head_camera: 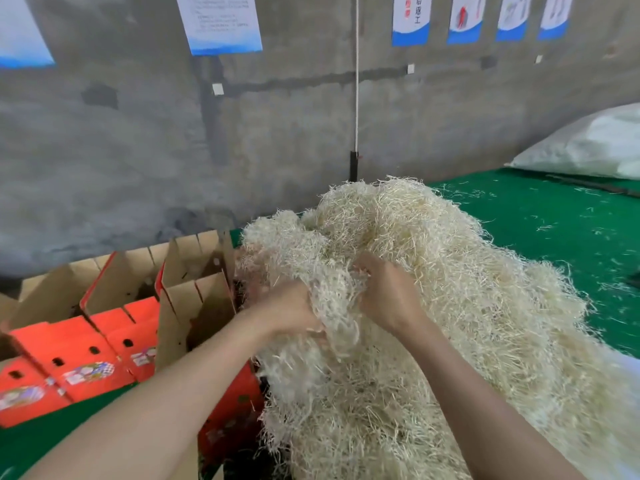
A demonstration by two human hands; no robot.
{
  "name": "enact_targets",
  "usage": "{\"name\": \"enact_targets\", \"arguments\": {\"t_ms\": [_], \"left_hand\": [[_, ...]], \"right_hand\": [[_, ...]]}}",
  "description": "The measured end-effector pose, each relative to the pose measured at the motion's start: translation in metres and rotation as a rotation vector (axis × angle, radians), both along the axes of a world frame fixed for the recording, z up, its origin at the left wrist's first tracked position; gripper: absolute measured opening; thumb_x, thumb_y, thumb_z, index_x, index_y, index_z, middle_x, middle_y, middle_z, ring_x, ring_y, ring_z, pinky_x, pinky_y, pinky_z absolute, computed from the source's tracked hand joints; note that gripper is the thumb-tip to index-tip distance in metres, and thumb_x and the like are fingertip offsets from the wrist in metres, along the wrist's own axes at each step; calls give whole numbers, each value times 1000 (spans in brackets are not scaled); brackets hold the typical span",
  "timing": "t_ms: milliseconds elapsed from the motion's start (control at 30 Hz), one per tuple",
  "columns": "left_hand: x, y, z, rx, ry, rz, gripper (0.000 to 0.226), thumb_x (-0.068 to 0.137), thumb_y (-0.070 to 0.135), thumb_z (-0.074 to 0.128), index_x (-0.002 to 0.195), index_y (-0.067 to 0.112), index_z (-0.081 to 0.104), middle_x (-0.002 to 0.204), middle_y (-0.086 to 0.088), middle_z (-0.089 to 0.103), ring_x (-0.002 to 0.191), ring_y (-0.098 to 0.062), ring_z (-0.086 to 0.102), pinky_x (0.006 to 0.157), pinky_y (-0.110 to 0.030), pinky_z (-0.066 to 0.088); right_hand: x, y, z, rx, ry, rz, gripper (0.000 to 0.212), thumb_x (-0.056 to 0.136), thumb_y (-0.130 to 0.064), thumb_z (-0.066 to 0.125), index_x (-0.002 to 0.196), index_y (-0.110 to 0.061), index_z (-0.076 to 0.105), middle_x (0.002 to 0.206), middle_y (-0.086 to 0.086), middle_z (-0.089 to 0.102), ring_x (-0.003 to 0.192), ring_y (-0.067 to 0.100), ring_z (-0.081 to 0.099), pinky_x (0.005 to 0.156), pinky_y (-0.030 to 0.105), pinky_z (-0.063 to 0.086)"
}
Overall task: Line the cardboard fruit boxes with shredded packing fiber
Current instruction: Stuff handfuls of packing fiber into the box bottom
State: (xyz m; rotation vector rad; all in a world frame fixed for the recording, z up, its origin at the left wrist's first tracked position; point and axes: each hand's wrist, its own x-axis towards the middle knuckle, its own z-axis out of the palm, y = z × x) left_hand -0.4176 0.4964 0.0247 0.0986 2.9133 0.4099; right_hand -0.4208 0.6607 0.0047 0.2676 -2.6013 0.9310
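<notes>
**Digging In for the Next Handful**

Here we are at the green table [554, 220]. The big pale heap of shredded packing fiber [467, 289] sprawls over its near-left corner and spills off the edge toward the person.

Both hands are buried in the heap's front face. The left hand [287, 310] has its fingers curled tight round a thick tuft, strands poking out past the knuckles. The right hand [388, 296], just beside it, is hooked in the same way. Its fingertips are sunk out of sight in the tangle, clenched on a clump by the look of those bent knuckles. A ropy hank hangs between the two hands, and I'd say they're teasing a portion loose.

The cardboard fruit boxes [114, 327] stand open just to the left, red outside with their brown flaps up. The nearest one is right against the heap's edge. Their insides are in shadow, so I can't tell whether any lining is in yet.

This stuff should be feather-light, soft and springy, but it clings to itself. Strands snag, so a handful will likely drag its neighbours along. It's best taken deep with a whole fist, from the loose front edge rather than the packed middle. Lift it clear before swinging left, or the trail sheds. Stray wisps dot the table as it is.

A white sack [595, 143] lies at the far right.
</notes>
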Motion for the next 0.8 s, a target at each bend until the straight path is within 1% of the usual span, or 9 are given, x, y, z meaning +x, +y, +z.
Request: {"name": "enact_targets", "arguments": {"t_ms": [67, 133, 267, 400, 467, 567, 667, 733, 800], "left_hand": [[-8, -9, 5, -251, 417, -28, 13, 75, 16, 66, 69, 14, 54, 69, 10, 44, 76, -12, 45, 91, -34, 30], [-17, -22, 14, -323, 615, -3, 23, 70, 4, 61, 58, 17, 46, 66, 10, 36, 81, -14, 43, 95, -41, 23], [-32, -33, 27, -416, 808, -4, 20, 66, 0, 55, 66, 20, 57, 79, 10, 46, 97, -14, 48, 97, -42, 10], [-41, -42, 36, -325, 882, 42, 25, 76, 7, 54, 92, 21, 67, 109, 7, 56, 114, -14, 42, 104, -43, -3], [-38, -39, 38, -239, 921, 36, 22, 76, 7, 60, 94, 15, 70, 115, 1, 57, 117, -18, 42, 108, -45, 3], [-26, -26, 41, -16, 983, -45, 32, 61, -7, 70, 92, 0, 69, 111, -13, 60, 108, -30, 48, 99, -50, 33], [-14, -11, 41, 190, 982, -95, 48, 54, -12, 76, 99, -2, 65, 106, -13, 60, 102, -29, 50, 93, -30, 37], [-9, 1, 42, 296, 974, -75, 46, 61, -3, 80, 103, 7, 65, 112, -12, 59, 109, -26, 49, 96, -22, 30], [-5, 8, 51, 658, 904, 75, 31, 68, -9, 72, 96, 3, 62, 107, -24, 60, 105, -26, 58, 85, -30, 45]], "right_hand": [[5, 10, -7, 178, -72, -4, 52, 77, 2, 56, 124, -20, 50, 89, -8, 61, 64, 9, 54, 85, 36, 54], [7, 17, -20, 365, -154, -32, 44, 82, -6, 54, 123, -22, 45, 79, -10, 55, 66, 10, 48, 107, 46, 35], [9, 27, -46, 541, -241, -59, 28, 89, -14, 47, 116, -19, 49, 65, -11, 49, 64, 9, 52, 111, 47, 27], [16, 37, -64, 604, -348, -104, 22, 91, -20, 46, 112, -18, 52, 87, -8, 60, 83, 12, 59, 111, 43, 28], [21, 38, -65, 602, -406, -84, 31, 91, -25, 49, 122, -18, 48, 98, -8, 62, 92, 12, 58, 111, 43, 27], [22, 40, -39, 343, -456, 75, 75, 78, -38, 69, 139, -21, 29, 106, -9, 60, 98, 11, 57, 109, 43, 32], [23, 26, 5, -126, -284, 237, 116, 56, -62, 70, 147, -37, 3, 143, -8, 37, 123, 16, 46, 107, 41, 34], [18, 0, 14, -341, -214, 217, 110, 61, -63, 67, 147, -34, 5, 139, -11, 39, 120, 12, 48, 99, 29, 39], [15, -26, 1, -324, -175, 149, 72, 87, -37, 58, 145, -19, 20, 104, -9, 56, 86, 8, 62, 75, 17, 53]]}}
